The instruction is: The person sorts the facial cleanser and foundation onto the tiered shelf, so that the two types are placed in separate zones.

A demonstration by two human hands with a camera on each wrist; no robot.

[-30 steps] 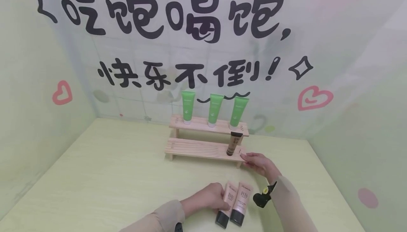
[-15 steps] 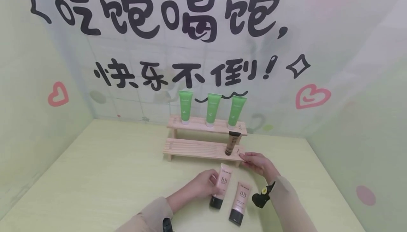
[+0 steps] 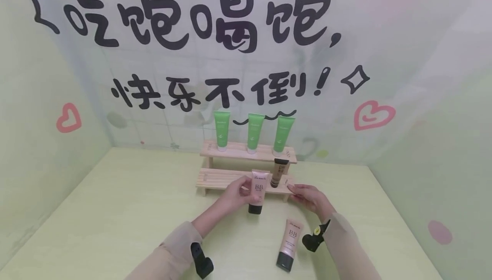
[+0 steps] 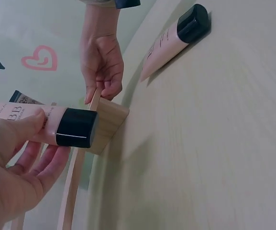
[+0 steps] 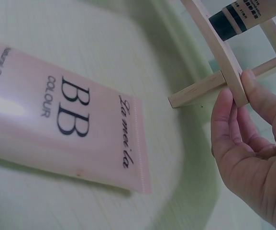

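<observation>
My left hand (image 3: 237, 193) grips a pink BB cream tube (image 3: 259, 186) by its side, black cap down, in front of the rack's lower step. In the left wrist view the thumb lies across the held tube's pink body, just above the black cap. At the right end of the wooden two-step rack (image 3: 215, 179), my right hand (image 3: 310, 196) pinches the lower board between thumb and fingers. A brown tube with a black top edge (image 3: 279, 173) stands on that step near the right end. Another pink BB cream tube (image 3: 291, 239) lies on the table.
Three green tubes (image 3: 255, 132) stand spaced along the upper step. Behind the rack rises a wall with black lettering, and side walls (image 3: 430, 164) bound the pale yellow table (image 3: 115, 211). The lying pink tube is close to the right wrist's black strap (image 3: 315, 237).
My left hand has lifted one pink tube from beside the other and carried it up and forward to the rack, tilting it upright. The right hand stays at the rack's end.
</observation>
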